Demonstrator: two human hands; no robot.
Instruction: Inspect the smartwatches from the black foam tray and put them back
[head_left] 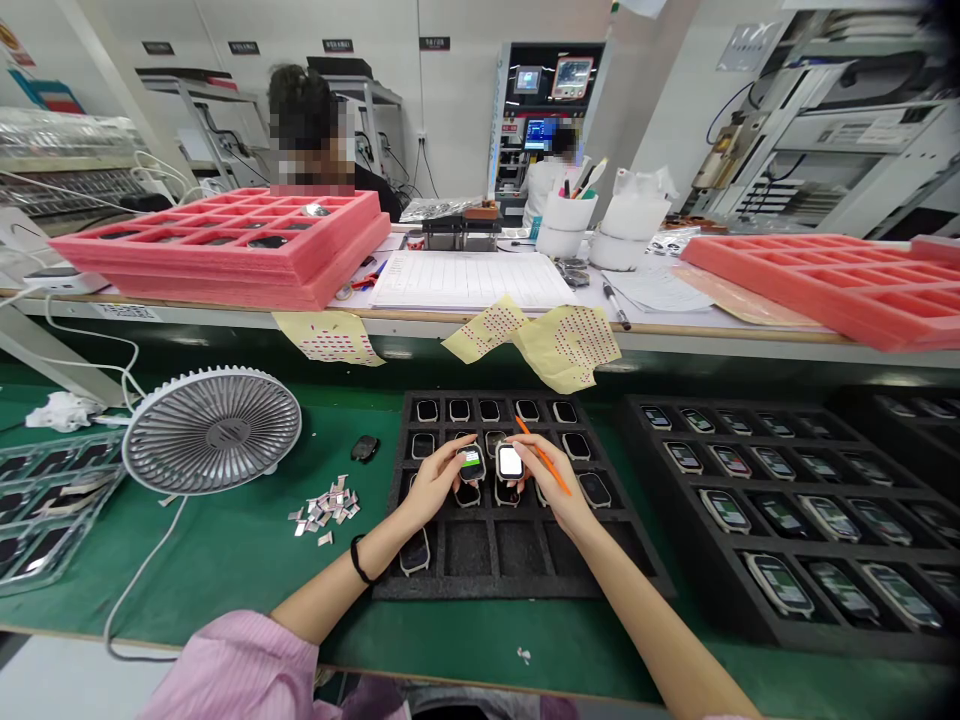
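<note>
My left hand (436,480) is closed on a smartwatch body (472,463) whose lit screen shows a green band. Beside it, my right hand (553,485) grips a second smartwatch body (510,461) with a bright white screen. An orange stick (544,457), thin like a pen, also lies across the right fingers. Both hands are above a black foam tray (474,550), where several dark-screened watch bodies sit in the back rows. One more watch body (415,552) is in the front row at the left.
Right of the tray, stacked black trays (697,570) hold several watches. A fan (212,430), a pile of small silvery pieces (328,507) and a dark watch body (365,448) are on the left. Pink foam trays (300,262) stand on the shelf; two people are beyond.
</note>
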